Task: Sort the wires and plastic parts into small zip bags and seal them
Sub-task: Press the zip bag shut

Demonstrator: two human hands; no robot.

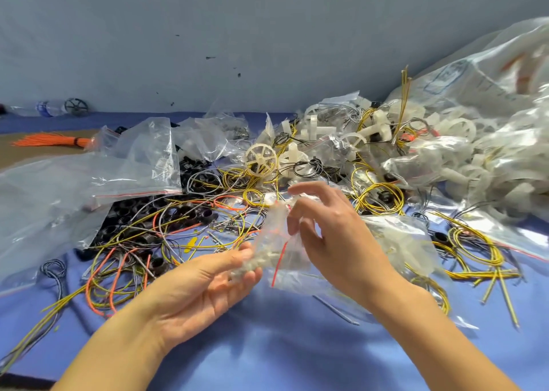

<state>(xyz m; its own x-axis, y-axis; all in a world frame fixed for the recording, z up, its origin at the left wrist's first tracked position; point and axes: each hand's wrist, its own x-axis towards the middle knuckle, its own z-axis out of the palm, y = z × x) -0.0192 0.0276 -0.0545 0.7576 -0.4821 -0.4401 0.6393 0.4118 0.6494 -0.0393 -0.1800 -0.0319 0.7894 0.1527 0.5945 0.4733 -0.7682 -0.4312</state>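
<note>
Your left hand (202,286) holds a small zip bag (276,242) between thumb and fingers. Your right hand (332,233) pinches its top edge, with tangled wires (497,257) all around.

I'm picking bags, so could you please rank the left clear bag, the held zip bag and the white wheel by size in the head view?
1. Left clear bag.
2. Held zip bag, though it sits nearest the camera.
3. White wheel, farther back, so true size is unsure.

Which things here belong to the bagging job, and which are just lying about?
Job: zip bag held in left hand, right hand at it; loose wires; white wheel; black parts; empty bags.
Lying about: bottle; brown board.
</note>
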